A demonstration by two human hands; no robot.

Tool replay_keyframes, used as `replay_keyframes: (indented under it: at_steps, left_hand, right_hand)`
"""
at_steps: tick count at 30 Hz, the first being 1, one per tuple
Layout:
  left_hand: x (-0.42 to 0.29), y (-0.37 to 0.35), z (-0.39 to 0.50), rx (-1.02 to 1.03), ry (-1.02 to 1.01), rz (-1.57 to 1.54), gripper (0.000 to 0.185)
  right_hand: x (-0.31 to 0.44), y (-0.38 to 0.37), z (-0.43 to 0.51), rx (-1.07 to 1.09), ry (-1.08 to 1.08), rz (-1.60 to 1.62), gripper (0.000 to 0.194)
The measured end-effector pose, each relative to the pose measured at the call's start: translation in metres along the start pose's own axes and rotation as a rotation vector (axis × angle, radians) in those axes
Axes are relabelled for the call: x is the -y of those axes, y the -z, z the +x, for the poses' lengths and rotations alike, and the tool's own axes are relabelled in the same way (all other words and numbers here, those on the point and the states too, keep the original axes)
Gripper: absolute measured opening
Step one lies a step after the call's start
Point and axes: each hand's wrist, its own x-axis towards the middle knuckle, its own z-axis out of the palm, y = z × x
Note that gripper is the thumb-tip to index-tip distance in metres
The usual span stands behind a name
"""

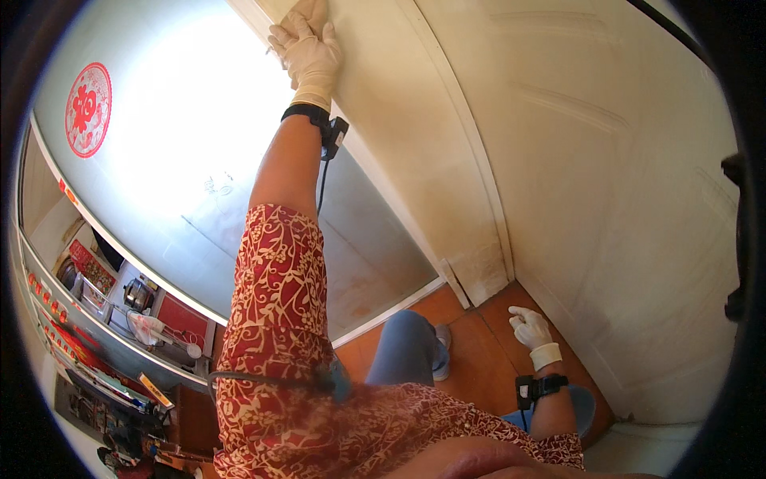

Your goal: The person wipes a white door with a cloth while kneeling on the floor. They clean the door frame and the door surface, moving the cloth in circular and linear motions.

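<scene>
High in the view, my left hand [312, 60] wears a pale latex glove. Its fingers lie over a beige cloth [306, 17], pressing it to the cream-coloured wall panel [383, 78] beside a frosted glass panel [179, 149]. The cloth's far end is cut off by the top of the view. My right hand [529, 328], gloved too, hangs low near the base of the stained pale wall [604, 197]. Nothing is in it; the index finger points out and the others are loosely bent. A black strap with a small device sits on each wrist.
A white strip [456, 284] stands out at the panel's foot, above the red-brown floor tiles [479, 335]. A round red decoration [88, 111] is on the glass. At left, a metal pot [139, 294] and other household items show beyond the frame. A dark cable [257, 376] crosses my left sleeve.
</scene>
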Motion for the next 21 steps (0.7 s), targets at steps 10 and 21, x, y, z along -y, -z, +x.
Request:
replay_keyframes:
  at_steps: [10, 21]
  left_hand:
    - [-0.009, -0.006, 0.015, -0.102, -0.367, 0.519, 0.063]
    - [-0.030, 0.014, 0.013, -0.129, -0.421, 0.291, 0.058]
  right_hand:
    - [0.006, -0.001, -0.004, 0.030, -0.008, 0.011, 0.036]
    - [0.011, -0.001, -0.012, -0.009, 0.003, -0.011, 0.034]
